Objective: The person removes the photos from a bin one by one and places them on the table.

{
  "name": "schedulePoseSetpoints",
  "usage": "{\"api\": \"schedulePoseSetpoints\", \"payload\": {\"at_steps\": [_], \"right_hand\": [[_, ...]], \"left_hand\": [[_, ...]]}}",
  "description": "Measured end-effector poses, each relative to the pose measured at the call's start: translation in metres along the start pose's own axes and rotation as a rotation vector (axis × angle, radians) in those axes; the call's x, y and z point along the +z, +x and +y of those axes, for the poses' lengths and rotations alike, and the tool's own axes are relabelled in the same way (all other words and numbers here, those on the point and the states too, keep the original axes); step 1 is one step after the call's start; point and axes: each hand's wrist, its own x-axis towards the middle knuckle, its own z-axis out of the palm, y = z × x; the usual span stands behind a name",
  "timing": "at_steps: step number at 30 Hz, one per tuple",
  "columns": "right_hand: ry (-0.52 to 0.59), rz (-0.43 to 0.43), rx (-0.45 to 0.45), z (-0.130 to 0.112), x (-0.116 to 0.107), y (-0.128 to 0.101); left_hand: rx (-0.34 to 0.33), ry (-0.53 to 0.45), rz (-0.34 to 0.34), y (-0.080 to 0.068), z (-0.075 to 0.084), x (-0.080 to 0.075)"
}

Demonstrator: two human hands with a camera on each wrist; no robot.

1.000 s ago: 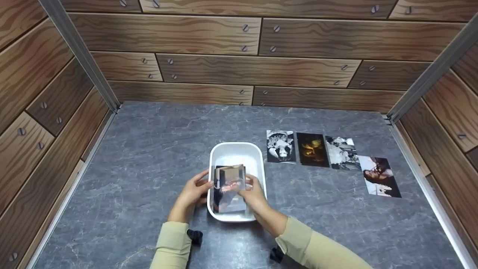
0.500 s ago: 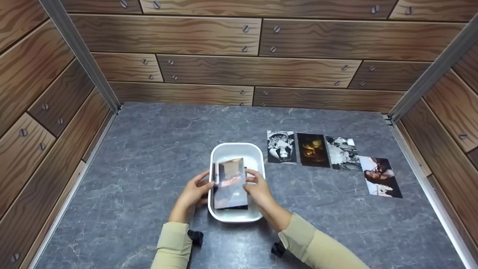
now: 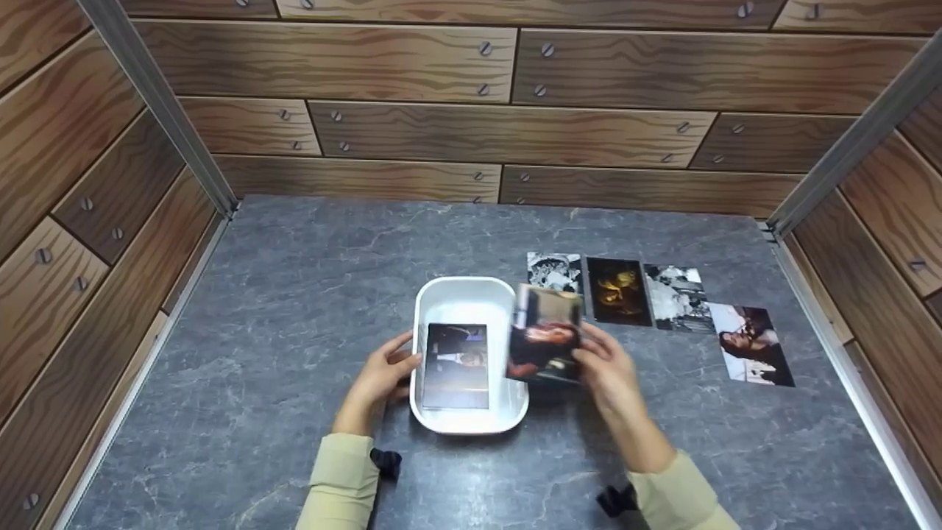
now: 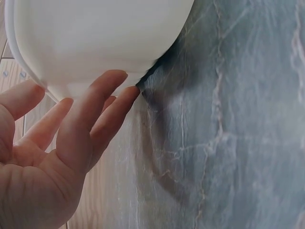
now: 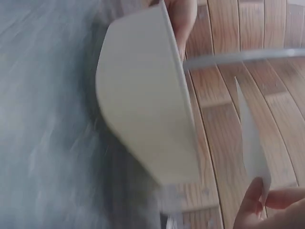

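A white plastic tub (image 3: 508, 408) stands on the table with a photo print (image 3: 460, 372) lying in it. My left hand (image 3: 384, 372) holds the tub's left side, thumb at the rim and fingers against the outer wall. The left wrist view has this left hand (image 4: 57, 152) with fingertips at the wall and near the base. Just right of the tub, my right hand (image 3: 607, 368) pinches another photo print (image 3: 544, 335) by its right edge, raised above the table. In the right wrist view this photo print (image 5: 252, 143) is seen nearly edge-on, between thumb and fingers.
Toward the back right lie a black-and-white photo (image 3: 553, 271), partly covered in this view by the held one, a dark golden photo (image 3: 620, 291), another black-and-white photo (image 3: 675, 298) and a colour portrait photo (image 3: 751, 344). Wood-patterned walls (image 3: 412, 132) enclose the table.
My right hand has lifted a photo print out of the tub and carried it right, past the rim. Another print now shows inside. My left hand has stayed at the tub's side.
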Motion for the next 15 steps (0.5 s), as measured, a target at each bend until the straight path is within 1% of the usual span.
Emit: {"api": "schedulePoseSetpoints", "payload": {"at_steps": [2, 4, 8, 11, 13, 15], "right_hand": [[0.004, 0.019, 0.001, 0.0, -0.016, 0.0], [-0.019, 0.042, 0.018, 0.001, -0.03, 0.001], [-0.118, 0.075, 0.071, 0.009, -0.053, 0.005], [-0.202, 0.061, 0.111, 0.018, -0.063, 0.008], [-0.249, 0.04, 0.124, 0.025, -0.066, 0.009], [-0.268, 0.025, 0.127, 0.03, -0.065, 0.011]], "left_hand": [[-0.001, -0.005, -0.006, 0.001, 0.0, 0.0], [-0.007, -0.01, -0.01, 0.001, -0.002, 0.0], [0.0, -0.012, -0.017, 0.001, -0.003, 0.0], [0.001, -0.008, -0.015, 0.002, -0.003, -0.001], [0.001, -0.005, -0.012, 0.002, -0.002, -0.001], [-0.003, -0.007, -0.005, 0.002, -0.001, -0.002]]}}
